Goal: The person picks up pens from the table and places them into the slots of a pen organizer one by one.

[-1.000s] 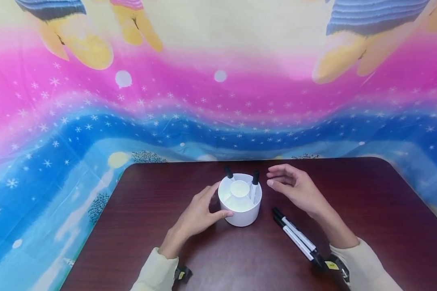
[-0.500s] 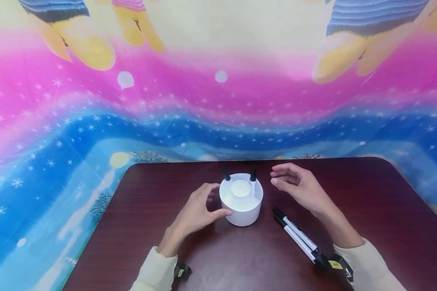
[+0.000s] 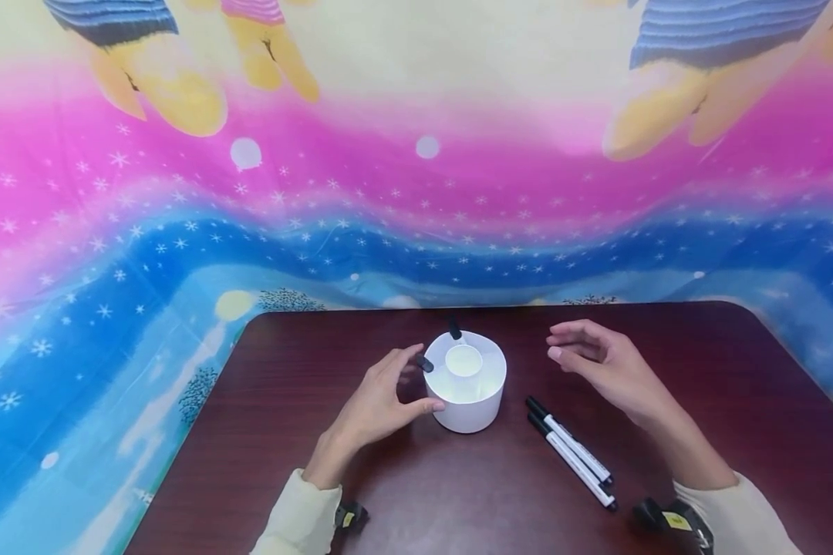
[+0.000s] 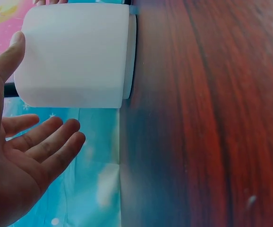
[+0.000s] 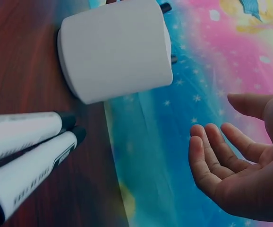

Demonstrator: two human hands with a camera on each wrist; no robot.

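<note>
Holder (image 3: 467, 416), one, white, round and divided: standing upright on the counter near its far edge, between the two hands. A small round cup (image 3: 463, 361) is rising at its centre; a narrower base is showing beneath the wall in the left wrist view.

Markers in holder, two, cap ends up: the rear marker (image 3: 455, 331) is leaning at the back rim, the side marker (image 3: 426, 363) is tilting out over the left rim, near the left fingertips.

Left hand (image 3: 378, 405): spreading wide around the holder's left side, thumb lying at the front wall, fingers straightened behind; whether the thumb is pressing, one cannot tell.

Right hand (image 3: 614, 374): hovering right of the holder, apart from it, gripping nothing, fingers loosely bent, thumb separate.

Loose markers (image 3: 576, 464), two, white barrels with dark print, black caps: lying side by side in front of the right hand, caps pointing towards the holder.

Counter (image 3: 458, 501), dark reddish wood grain: carrying the above.

Sleeves (image 3: 295, 512), cream, two: covering the forearms.

Backdrop (image 3: 389, 193), pink and blue, snowflake-patterned: hanging behind.
</note>
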